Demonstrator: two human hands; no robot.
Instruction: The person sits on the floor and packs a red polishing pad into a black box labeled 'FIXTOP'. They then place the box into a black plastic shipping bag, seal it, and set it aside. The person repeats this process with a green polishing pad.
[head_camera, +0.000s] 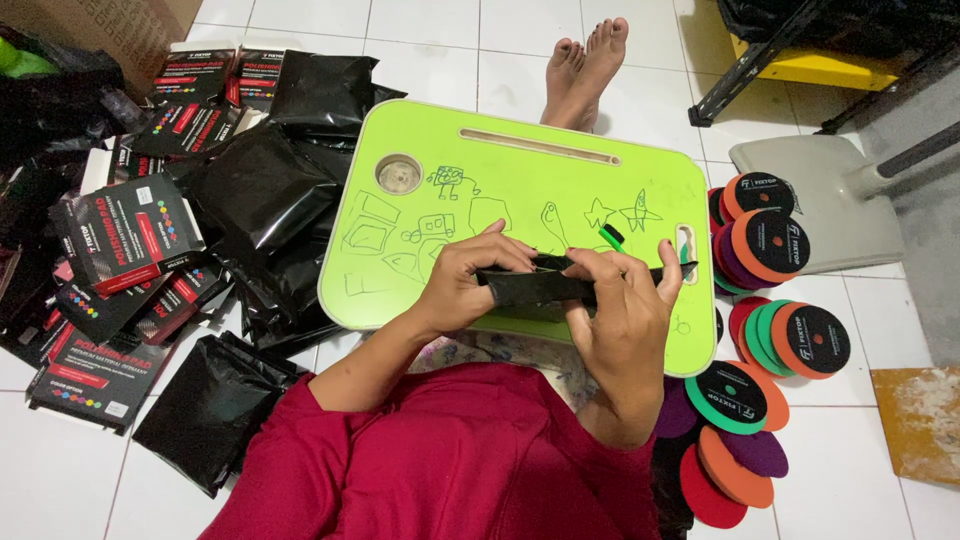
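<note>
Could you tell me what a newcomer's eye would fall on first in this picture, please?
The bright green lap desk with doodles, at centre. Over it, the left hand and right hand hold a black bag. Colourful round pads pile up on the right, black bags and boxes on the left.

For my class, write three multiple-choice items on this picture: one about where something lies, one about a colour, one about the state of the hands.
1. Where do the round foam pads lie?
A. on the lap desk
B. on the floor to the person's right
C. inside the cardboard box

2. What colour is the lap desk?
A. bright green
B. white
C. red

3. What are the two hands doing?
A. resting flat on the desk
B. both gripping a black pouch
C. one holds a pen

Answers:
1 B, the pads are stacked on the tiles beside the desk's right edge.
2 A, its whole top is green.
3 B, the left hand and right hand pinch the black pouch with their fingers.
</note>
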